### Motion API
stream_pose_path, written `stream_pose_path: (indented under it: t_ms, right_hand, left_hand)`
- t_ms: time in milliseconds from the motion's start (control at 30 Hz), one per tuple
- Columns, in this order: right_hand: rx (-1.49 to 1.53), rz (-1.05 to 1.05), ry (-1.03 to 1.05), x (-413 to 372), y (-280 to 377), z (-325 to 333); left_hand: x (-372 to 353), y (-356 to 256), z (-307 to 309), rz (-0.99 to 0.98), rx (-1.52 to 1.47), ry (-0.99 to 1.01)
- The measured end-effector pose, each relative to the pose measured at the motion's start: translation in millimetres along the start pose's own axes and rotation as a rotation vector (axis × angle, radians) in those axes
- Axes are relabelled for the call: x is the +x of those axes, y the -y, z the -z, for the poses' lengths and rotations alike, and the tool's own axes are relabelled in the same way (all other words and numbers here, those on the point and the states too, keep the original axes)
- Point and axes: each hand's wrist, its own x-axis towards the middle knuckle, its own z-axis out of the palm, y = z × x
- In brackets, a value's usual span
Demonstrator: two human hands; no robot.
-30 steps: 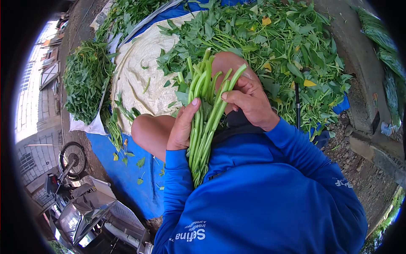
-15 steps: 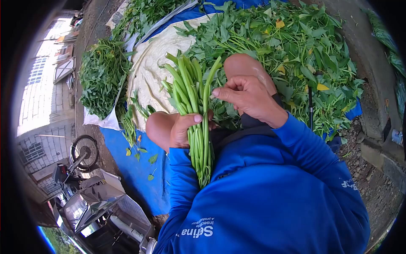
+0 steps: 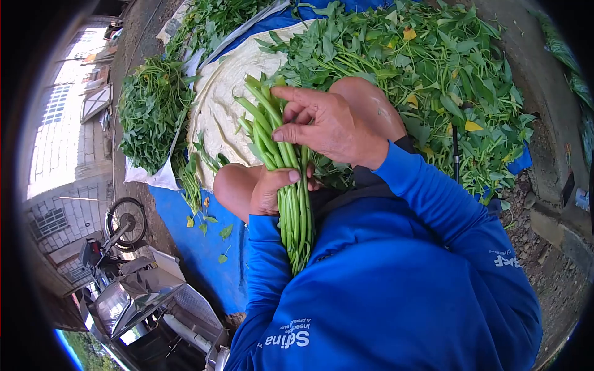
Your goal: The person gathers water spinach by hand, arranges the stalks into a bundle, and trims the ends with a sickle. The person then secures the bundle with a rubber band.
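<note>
A bundle of green stems stands upright in front of my body, its thick ends toward the top of the view. My left hand is wrapped round the middle of the bundle, thumb across the stems. My right hand is at the upper part of the bundle, with its index finger stretched over the stem tops and its thumb against the stems. The other fingers of that hand are curled. Behind the bundle lies a pale sack.
A large heap of leafy greens spreads at the upper right. Another leafy pile sits at the left. Loose leaves lie on a blue tarp. A motorcycle with a sidecar stands at the lower left.
My right hand has moved left from beside the bundle onto its upper stems, and its index finger has stretched out. My left hand keeps its hold.
</note>
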Motion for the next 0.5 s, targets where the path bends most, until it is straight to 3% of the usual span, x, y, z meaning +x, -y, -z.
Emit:
stream_pose_path:
  t_ms: [67, 100, 200, 233, 333, 433, 500]
  right_hand:
    - [-0.088, 0.085, -0.297, 1.8, 17.2, 9.7]
    - [-0.012, -0.074, -0.32, 1.2, 15.9, 24.3]
    - [-0.061, -0.411, -0.026, -7.0, -4.1, 20.7]
    - [-0.05, -0.446, -0.017, -7.6, -6.0, 16.0]
    - [0.21, -0.451, -0.002, 1.0, -27.7, 9.8]
    - [0.031, -0.44, 0.024, 0.9, -27.4, 13.9]
    - [-0.021, -0.246, 0.046, -4.0, -18.8, 13.8]
  left_hand:
    - [-3.7, -1.9, 5.5, -0.013, -0.038, 0.008]
    - [-4.6, -0.3, 11.7, -0.028, -0.071, 0.026]
    - [-2.1, 0.5, 15.9, -0.046, -0.058, 0.042]
    - [-1.6, 1.3, 10.0, -0.051, -0.033, 0.032]
    - [-1.0, 2.2, 1.7, -0.036, -0.006, 0.0]
    - [1.5, -3.1, 2.7, -0.021, 0.046, -0.058]
    - [4.2, -0.3, 1.3, -0.005, 0.03, -0.095]
